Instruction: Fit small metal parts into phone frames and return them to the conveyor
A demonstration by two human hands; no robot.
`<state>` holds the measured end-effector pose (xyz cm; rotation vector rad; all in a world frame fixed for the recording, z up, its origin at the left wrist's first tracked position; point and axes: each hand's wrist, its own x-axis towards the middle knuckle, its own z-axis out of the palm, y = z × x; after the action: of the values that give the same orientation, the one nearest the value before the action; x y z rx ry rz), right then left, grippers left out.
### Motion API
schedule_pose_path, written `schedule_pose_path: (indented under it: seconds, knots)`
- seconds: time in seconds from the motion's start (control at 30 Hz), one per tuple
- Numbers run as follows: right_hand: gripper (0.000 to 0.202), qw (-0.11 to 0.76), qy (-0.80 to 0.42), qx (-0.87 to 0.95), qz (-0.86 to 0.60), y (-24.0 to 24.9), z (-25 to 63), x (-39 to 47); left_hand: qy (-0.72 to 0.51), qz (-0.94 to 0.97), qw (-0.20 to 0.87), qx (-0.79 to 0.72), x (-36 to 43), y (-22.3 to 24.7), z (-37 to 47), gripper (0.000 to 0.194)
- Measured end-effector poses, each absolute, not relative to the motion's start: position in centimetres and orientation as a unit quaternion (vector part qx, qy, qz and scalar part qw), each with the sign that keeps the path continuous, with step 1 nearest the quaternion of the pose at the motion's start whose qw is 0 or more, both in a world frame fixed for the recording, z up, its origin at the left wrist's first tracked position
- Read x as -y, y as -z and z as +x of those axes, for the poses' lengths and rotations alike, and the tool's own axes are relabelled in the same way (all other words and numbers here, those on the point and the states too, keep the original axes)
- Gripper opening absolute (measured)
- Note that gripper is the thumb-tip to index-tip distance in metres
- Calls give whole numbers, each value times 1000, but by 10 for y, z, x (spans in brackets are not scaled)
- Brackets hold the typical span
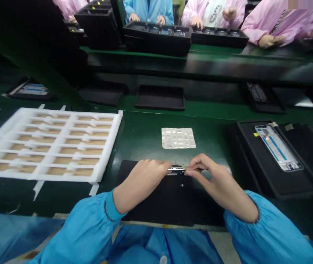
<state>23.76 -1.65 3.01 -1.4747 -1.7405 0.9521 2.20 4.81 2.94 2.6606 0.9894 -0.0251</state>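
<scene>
Above a black mat (162, 205) a thin phone part (176, 169) is seen edge-on between my two hands. My left hand (148, 178) is closed on its left end, with the back of the hand upward and the fingertips hidden. My right hand (211, 174) pinches the right end between thumb and fingers. A small round white piece (182, 185) lies on the mat just below. Beyond my hands, a pale sheet of small rectangular stickers (178, 138) lies on the green table (140, 128).
A white foam tray (54, 145) with slots stands at left. At right, a black tray (285, 187) holds a phone frame (279, 148). Black trays (160, 97) line the far side. People in blue and pink sleeves work behind black bins (156, 36).
</scene>
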Motion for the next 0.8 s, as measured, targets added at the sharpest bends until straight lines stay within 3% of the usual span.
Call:
schedule_pose_path:
  seconds: [0.07,0.17,0.3,0.47,0.8]
  knots:
    - [6,308,-373,668,-566,-29,235,17,-50,929,163,-329,-40,-20,20,13]
    - [10,290,-376,671,-569,-29,230,15,-193,913,192,-303,-32,-5,18,26]
    - [12,288,-372,678,-565,-29,223,18,-302,879,235,-285,-27,3,18,11]
    - [9,382,-294,662,-574,-18,226,29,-344,851,223,-327,-26,4,21,8]
    - [15,427,-207,702,-531,10,229,35,-292,867,225,-335,-27,2,32,7]
